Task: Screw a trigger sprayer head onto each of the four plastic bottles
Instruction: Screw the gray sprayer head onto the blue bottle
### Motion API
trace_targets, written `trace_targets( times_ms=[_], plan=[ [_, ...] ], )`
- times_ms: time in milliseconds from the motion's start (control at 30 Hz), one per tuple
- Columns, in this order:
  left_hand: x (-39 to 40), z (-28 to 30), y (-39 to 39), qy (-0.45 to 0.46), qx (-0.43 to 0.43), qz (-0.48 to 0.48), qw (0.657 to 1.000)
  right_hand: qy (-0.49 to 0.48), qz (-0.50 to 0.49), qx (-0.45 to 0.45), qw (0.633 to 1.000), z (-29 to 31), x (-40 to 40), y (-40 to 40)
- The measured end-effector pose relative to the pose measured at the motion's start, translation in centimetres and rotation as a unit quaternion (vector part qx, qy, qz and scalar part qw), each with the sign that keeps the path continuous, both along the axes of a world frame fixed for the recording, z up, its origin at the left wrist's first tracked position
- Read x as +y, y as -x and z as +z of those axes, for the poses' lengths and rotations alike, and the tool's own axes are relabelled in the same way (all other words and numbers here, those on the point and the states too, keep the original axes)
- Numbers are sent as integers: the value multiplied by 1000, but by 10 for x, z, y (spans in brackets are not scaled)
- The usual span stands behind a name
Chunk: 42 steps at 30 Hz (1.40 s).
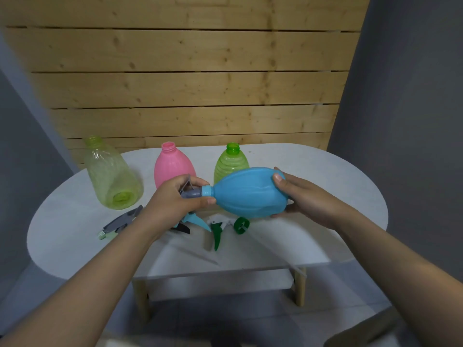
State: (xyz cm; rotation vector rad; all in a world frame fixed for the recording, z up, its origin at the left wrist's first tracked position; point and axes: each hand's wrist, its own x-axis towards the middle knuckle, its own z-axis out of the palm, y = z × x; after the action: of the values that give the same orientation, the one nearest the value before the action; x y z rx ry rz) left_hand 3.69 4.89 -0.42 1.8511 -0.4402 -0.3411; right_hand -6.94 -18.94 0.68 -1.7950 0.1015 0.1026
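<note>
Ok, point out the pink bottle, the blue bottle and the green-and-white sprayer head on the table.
pink bottle (pixel 168 169): head view, upper body below the neck.
blue bottle (pixel 246 192): head view, middle of the body.
green-and-white sprayer head (pixel 217 232): head view, green trigger.

Sprayer head (pixel 188 194) mostly hidden in left hand (pixel 172 201), pink bottle (pixel 171 169) base hidden

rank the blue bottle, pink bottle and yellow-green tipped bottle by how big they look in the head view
1. blue bottle, though it is held nearest the camera
2. yellow-green tipped bottle, close to it
3. pink bottle, partly hidden
</note>
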Motion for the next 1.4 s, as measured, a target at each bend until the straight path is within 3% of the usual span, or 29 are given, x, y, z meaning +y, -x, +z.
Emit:
trace_targets(
  times_ms=[133,267,433,633,733,933,1167,1400],
  plan=[
    [1,1,-1,7,16,12,1000,-58,19,-9,998,-3,-11,-3],
    [1,4,0,14,14,18,1000,-9,-12,-36,999,-1,-17,-3],
    [3,3,2,2,-20,11,1000,74,-44,-9,996,-4,-10,-2],
    [3,5,3,-6,-35,5,999,3,-62,-24,998,-5,-1,-2],
    [4,4,2,-2,-28,9,1000,29,-64,-29,997,-5,2,-1],
    [5,4,1,6,-3,7,1000,53,38,-11,998,-1,-12,1],
    [7,5,1,-2,-13,-22,1000,103,-36,0,994,0,1,3],
    [4,3,2,-15,-4,3,1000,3,-27,-12,1000,-5,4,1]
  ],
)
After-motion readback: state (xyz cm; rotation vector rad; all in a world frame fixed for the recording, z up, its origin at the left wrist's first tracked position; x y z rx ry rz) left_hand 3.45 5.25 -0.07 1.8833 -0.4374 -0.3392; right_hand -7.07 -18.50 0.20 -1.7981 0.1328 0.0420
